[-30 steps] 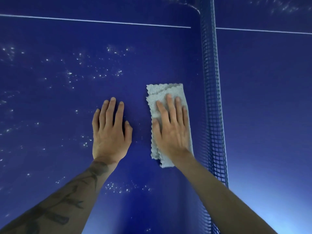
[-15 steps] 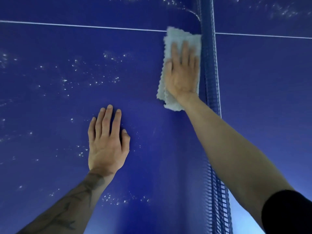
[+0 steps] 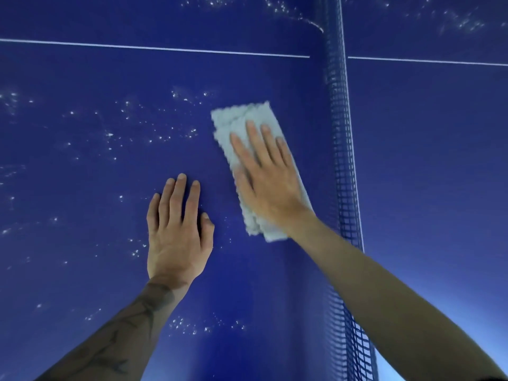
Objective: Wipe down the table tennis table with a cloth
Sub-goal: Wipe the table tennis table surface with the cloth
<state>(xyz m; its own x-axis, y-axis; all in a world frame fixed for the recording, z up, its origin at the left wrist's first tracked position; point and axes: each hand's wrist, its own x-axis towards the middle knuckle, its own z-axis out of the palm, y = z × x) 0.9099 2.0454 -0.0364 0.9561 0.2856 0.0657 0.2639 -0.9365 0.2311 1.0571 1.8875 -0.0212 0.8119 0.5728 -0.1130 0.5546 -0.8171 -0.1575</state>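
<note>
The dark blue table tennis table [image 3: 82,188] fills the view. A folded pale grey cloth [image 3: 233,125] lies flat on it just left of the net [image 3: 341,149]. My right hand [image 3: 266,174] presses on the cloth with straight fingers, covering its middle and near end. My left hand [image 3: 177,232] rests flat on the bare table surface, to the left of the cloth and a little nearer to me, fingers straight and together.
The blue mesh net runs from near to far on the right of the cloth. A white line [image 3: 154,48] crosses the table at the far side. White specks [image 3: 154,133] dot the surface left of the cloth and near my left forearm.
My right hand has slid the cloth back toward me along the net, from the far white line to the middle of the table. My left hand has stayed flat on the table.
</note>
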